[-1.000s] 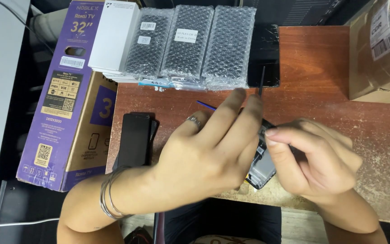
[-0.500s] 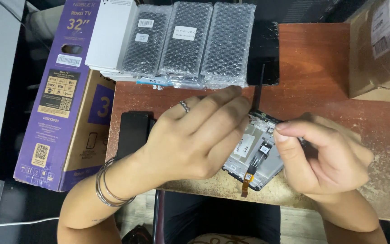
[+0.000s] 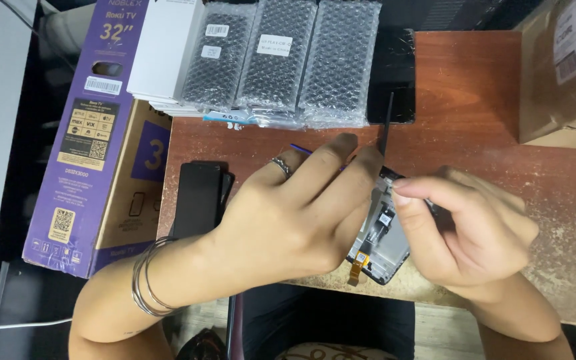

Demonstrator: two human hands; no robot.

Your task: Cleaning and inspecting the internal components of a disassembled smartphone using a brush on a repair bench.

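Phone screen assembly: left hand clamps it to desk; right hand pinches thin black pry tool. Best levered gently, sparing orange flex.

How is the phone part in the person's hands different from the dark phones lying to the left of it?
The phone screen assembly is held by both hands, its inner side with a dangling orange ribbon cable facing up; the stacked dark phones lie untouched, showing plain black faces. Both are flat, dark rectangles on the reddish table.
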